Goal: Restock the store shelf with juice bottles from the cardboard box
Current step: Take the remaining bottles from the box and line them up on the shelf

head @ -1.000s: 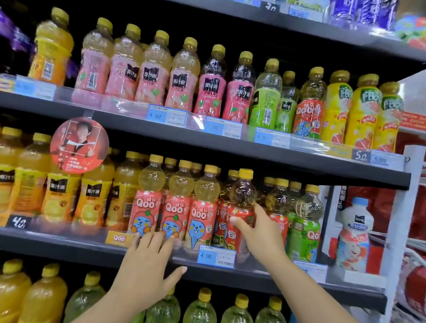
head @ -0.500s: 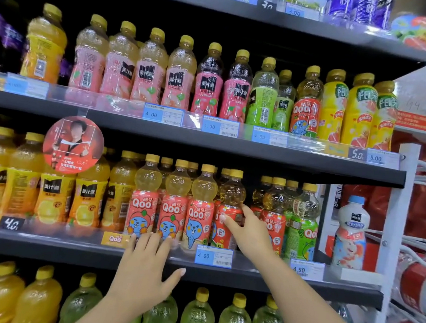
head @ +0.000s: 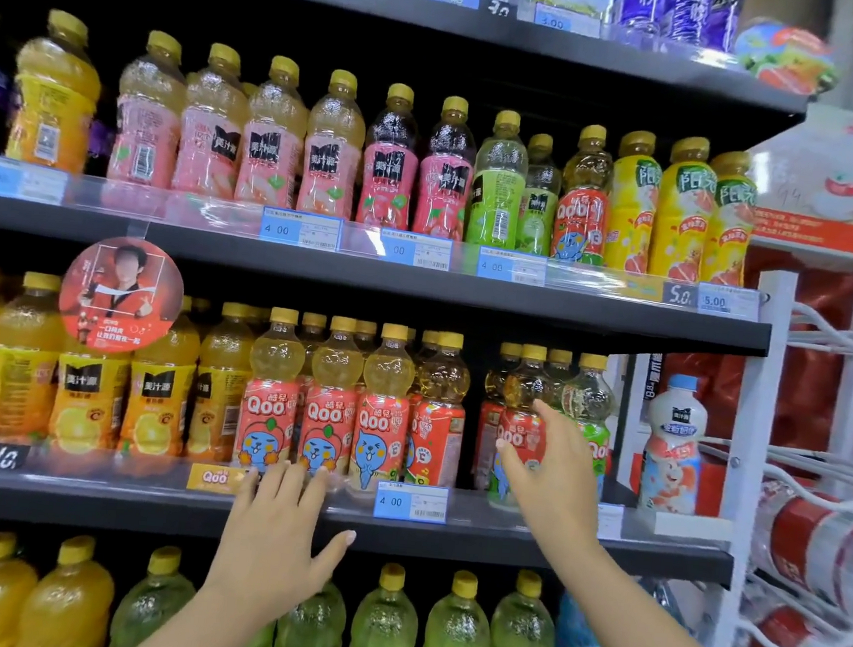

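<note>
Red-labelled Qoo juice bottles point(head: 272, 413) with yellow caps stand in a row on the middle shelf point(head: 498, 541). The rightmost of that row, an amber-filled Qoo bottle point(head: 436, 427), stands free beside a dark gap. My right hand point(head: 550, 478) is past the gap, fingers spread, in front of another red Qoo bottle point(head: 522, 383) and next to a green-labelled one point(head: 590, 399). It holds nothing. My left hand point(head: 277, 532) lies with straight fingers against the shelf's front rail, below the Qoo row. The cardboard box is out of view.
Pink, green and yellow bottles point(head: 275, 145) fill the shelf above, and large green bottles point(head: 382, 624) the shelf below. A round promotional tag point(head: 120, 294) hangs at the left. A white drink bottle point(head: 675, 438) and a white wire rack point(head: 812, 491) stand to the right.
My right hand has let go of the amber Qoo bottle and moved right, across the gap, to the neighbouring bottles. My left hand has stayed at the shelf rail.
</note>
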Demonstrator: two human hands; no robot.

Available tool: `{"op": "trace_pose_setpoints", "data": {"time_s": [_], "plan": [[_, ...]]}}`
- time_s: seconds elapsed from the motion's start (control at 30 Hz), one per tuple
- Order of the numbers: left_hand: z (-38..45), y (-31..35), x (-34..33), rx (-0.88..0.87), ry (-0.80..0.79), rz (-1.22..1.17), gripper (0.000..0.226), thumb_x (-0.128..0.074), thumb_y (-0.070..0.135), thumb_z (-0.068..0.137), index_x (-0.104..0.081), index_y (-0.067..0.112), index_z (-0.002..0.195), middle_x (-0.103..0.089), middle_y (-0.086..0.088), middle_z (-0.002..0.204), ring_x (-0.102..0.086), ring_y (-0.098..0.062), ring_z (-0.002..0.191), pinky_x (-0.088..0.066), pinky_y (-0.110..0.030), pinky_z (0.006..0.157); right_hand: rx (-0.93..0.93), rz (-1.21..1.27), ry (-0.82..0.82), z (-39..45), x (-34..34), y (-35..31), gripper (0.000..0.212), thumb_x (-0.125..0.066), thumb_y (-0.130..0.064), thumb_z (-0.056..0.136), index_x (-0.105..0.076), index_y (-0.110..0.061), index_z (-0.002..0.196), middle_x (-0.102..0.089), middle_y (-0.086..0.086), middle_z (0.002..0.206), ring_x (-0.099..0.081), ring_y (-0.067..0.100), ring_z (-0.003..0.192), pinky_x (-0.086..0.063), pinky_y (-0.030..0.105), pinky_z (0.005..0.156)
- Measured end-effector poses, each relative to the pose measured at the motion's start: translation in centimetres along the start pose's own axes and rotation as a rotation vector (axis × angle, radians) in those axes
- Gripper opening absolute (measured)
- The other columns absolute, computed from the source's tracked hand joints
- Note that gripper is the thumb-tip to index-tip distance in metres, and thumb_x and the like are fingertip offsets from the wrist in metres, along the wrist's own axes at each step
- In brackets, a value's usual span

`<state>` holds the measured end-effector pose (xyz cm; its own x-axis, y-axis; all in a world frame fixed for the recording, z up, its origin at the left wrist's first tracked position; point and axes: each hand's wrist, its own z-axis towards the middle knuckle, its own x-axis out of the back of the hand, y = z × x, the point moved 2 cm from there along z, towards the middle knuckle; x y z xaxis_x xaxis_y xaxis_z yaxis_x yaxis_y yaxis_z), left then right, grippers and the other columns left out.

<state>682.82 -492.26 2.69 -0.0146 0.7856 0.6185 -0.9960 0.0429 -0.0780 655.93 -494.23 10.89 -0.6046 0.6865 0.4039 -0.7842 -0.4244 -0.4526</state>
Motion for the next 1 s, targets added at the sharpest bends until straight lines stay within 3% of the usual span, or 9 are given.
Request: {"op": "trace_pose_setpoints", "data": {"time_s": [0.13, 0.33, 0.5, 0.8, 1.0], "plan": [[0.0, 0.0, 0.3, 0.019, -0.045, 0.005, 0.077, -0.014, 0.069, 0.085, -0.063, 0.014, 0.109, -0.063, -0.005, 0.099, -0.058, -0.029, 0.099, -0.047, -0.050, 0.088, -0.150, -0.015, -0.132, 0.3, -0.6, 1.7, 0.080, -0.065, -0.036, 0.087, -0.020, -0.015, 0.150, -0.030, 0.001, 0.153, -0.031, 0.019, 0.140, -0.032, 0.034, 0.110], [0.0, 0.0, 0.2, 0.014, -0.083, 0.003, 0.071, -0.036, 0.066, 0.078, -0.066, 0.011, 0.112, -0.063, -0.006, 0.101, -0.059, -0.030, 0.100, -0.049, -0.051, 0.089, -0.283, -0.108, -0.155, 1.1, -2.1, 2.0, 0.083, -0.066, -0.037, 0.087, -0.015, -0.017, 0.150, -0.051, 0.009, 0.135, -0.058, 0.027, 0.111, -0.049, 0.037, 0.081], [-0.1, 0.2, 0.4, 0.014, -0.077, -0.005, 0.071, -0.035, 0.065, 0.080, -0.066, 0.009, 0.111, -0.064, -0.009, 0.100, -0.059, -0.032, 0.099, -0.049, -0.052, 0.087, -0.249, -0.163, -0.153, 1.3, -2.7, 2.0, 0.081, -0.067, -0.038, 0.085, -0.019, -0.018, 0.147, -0.062, 0.007, 0.113, -0.064, 0.024, 0.089, -0.055, 0.038, 0.070], [-0.1, 0.4, 0.6, 0.015, -0.092, -0.005, 0.070, -0.040, 0.063, 0.075, -0.066, 0.008, 0.111, -0.064, -0.010, 0.101, -0.060, -0.033, 0.100, -0.050, -0.053, 0.087, -0.203, -0.102, -0.214, 0.9, -4.1, 0.2, 0.078, -0.065, -0.039, 0.086, -0.017, -0.025, 0.147, -0.058, 0.004, 0.121, -0.062, 0.023, 0.098, -0.057, 0.041, 0.075], [-0.2, 0.3, 0.7, 0.016, -0.120, -0.001, 0.070, -0.040, 0.064, 0.075, -0.066, 0.010, 0.112, -0.064, -0.009, 0.103, -0.060, -0.032, 0.101, -0.050, -0.053, 0.088, -0.194, -0.005, -0.216, 0.9, -3.6, 1.5, 0.070, -0.063, -0.040, 0.088, -0.028, -0.021, 0.145, -0.061, -0.001, 0.118, -0.062, 0.018, 0.099, -0.052, 0.031, 0.074]]}}
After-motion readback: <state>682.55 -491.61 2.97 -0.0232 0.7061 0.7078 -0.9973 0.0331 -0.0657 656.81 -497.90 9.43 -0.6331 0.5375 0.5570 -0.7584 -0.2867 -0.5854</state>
